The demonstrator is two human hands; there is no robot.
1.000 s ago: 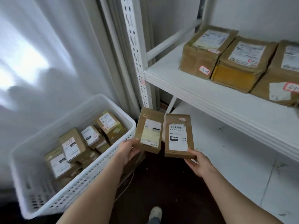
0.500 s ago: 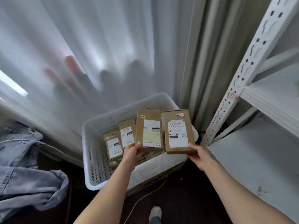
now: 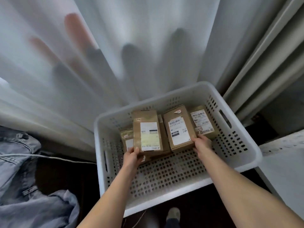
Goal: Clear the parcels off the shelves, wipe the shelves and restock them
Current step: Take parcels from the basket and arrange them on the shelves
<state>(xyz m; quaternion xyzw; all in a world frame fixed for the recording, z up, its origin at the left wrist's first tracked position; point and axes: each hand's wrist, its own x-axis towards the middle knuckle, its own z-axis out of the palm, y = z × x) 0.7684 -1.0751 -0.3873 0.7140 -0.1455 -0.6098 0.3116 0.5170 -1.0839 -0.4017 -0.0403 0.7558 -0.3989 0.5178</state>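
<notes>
Both arms reached forward and down into a white perforated basket standing on the dark floor.

- The left grip – the person's bare left hand – grasped the near corner of the left parcel. The thumb lay on the labelled top face; the fingers passed out of view beneath it.
- The right grip grasped the near right corner of the right parcel, with the fingers curled round its edge.
- The 2 brown cardboard parcels lay side by side, label upward, over the rear half of the basket. It could not be determined whether they rested on the parcels below or were held just above them.
- A third parcel lay inside the basket just beside the right parcel, toward the right wall, with a white label on top.
- A fourth parcel, smaller, was partly hidden behind the left parcel on its left side.
- The perforated base of the basket was visible between the forearms.

A white curtain hung behind the basket. A denim garment lay crumpled on the floor to the left, with a thin cable running past it. The edge of a white shelf showed at the right, just beside the basket rim. 1 shoe was visible at the bottom edge, below the basket.
</notes>
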